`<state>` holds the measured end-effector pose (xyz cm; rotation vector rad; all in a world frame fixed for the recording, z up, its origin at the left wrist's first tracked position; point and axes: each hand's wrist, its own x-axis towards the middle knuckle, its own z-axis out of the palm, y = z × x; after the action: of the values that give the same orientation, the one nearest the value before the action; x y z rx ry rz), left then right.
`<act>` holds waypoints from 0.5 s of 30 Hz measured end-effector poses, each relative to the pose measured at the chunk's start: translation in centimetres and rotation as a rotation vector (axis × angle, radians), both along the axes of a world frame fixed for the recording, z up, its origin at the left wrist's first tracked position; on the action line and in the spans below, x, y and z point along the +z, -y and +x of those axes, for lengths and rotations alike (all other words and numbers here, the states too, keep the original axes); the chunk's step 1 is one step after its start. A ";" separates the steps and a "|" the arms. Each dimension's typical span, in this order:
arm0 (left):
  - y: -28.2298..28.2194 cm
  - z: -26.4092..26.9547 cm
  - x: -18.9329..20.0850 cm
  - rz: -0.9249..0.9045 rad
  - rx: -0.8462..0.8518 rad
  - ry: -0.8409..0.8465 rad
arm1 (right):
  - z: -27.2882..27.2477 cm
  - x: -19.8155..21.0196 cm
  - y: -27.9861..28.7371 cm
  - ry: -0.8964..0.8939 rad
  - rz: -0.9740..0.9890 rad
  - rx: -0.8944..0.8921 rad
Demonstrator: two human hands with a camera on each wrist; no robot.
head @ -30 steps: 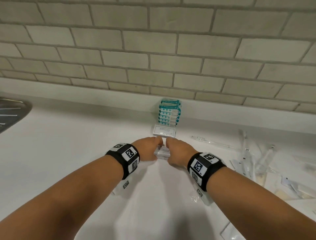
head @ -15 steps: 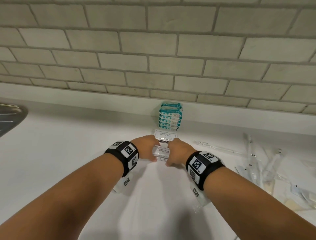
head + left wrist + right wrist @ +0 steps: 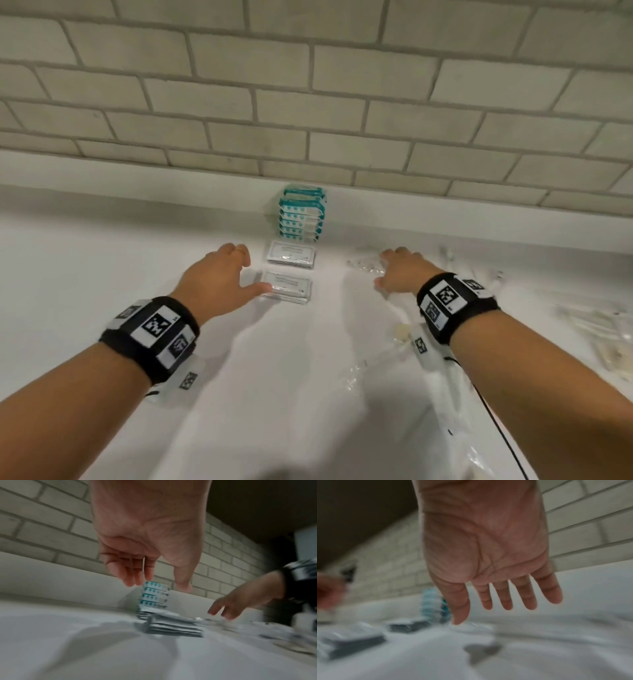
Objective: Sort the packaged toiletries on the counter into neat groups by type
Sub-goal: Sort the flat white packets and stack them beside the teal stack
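A stack of teal-and-white packets [image 3: 302,216] [image 3: 155,596] stands against the backsplash. In front of it lie two low stacks of flat white packets: a far stack [image 3: 292,254] and a near stack [image 3: 287,287] [image 3: 175,626]. My left hand [image 3: 226,274] [image 3: 154,580] hovers open just left of the near stack, thumb close to its edge, holding nothing. My right hand [image 3: 399,270] [image 3: 496,601] is open with fingers spread, over a clear-wrapped toothbrush [image 3: 364,267] to the right of the stacks.
Loose clear-wrapped toothbrushes and small sachets [image 3: 596,325] lie scattered at the right of the white counter [image 3: 102,274]. More clear wrappers [image 3: 445,394] lie under my right forearm. The brick wall [image 3: 308,102] and a low ledge bound the back.
Both hands have let go of the near white stack and moved apart. The left drew slightly left; the right swung out to the right over the toothbrush.
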<state>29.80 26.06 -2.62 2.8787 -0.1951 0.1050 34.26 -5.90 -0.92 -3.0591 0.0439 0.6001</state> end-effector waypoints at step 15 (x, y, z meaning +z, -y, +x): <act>19.7 -7.4 0.1 0.140 -0.634 -0.301 | -14.5 3.0 12.7 0.004 0.266 0.118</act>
<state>22.40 6.34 -2.48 2.7637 -1.0615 -0.4682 19.79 -18.57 2.07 -2.8187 -0.2006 0.5544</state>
